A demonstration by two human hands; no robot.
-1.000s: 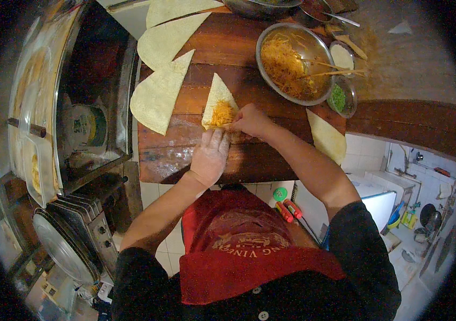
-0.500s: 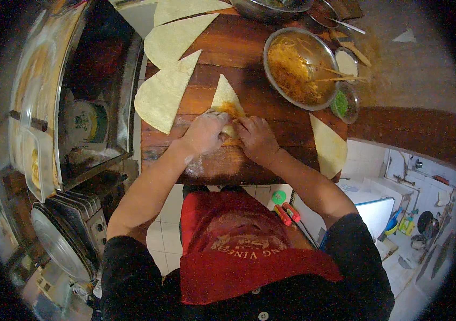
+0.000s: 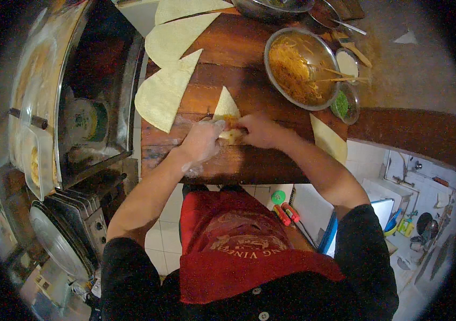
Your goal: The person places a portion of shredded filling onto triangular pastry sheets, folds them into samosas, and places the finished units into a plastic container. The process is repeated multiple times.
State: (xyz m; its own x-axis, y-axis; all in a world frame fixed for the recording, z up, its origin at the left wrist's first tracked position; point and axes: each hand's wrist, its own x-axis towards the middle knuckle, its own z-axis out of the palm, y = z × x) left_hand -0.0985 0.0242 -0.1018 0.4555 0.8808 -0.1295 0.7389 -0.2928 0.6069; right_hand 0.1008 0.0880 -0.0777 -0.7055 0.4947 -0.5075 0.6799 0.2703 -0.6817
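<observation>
A pale triangular dough sheet (image 3: pixel 226 108) with orange filling lies on the dark wooden counter (image 3: pixel 238 64). My left hand (image 3: pixel 201 140), in a thin clear glove, presses on the sheet's near left edge. From the right, my right hand (image 3: pixel 260 130) pinches the same near edge, folding it over the filling. The filling is mostly hidden under my fingers.
A metal bowl of orange shredded filling (image 3: pixel 297 68) with wooden sticks stands at the right, beside small bowls of white paste (image 3: pixel 348 61) and green herbs (image 3: pixel 341 103). More dough sheets (image 3: pixel 165 92) lie at the left and one (image 3: pixel 327 139) at the right. An oven (image 3: pixel 78 107) stands left.
My left hand moved from the counter's near edge up onto the filled sheet. Both hands now close over its near end, covering the filling that showed before.
</observation>
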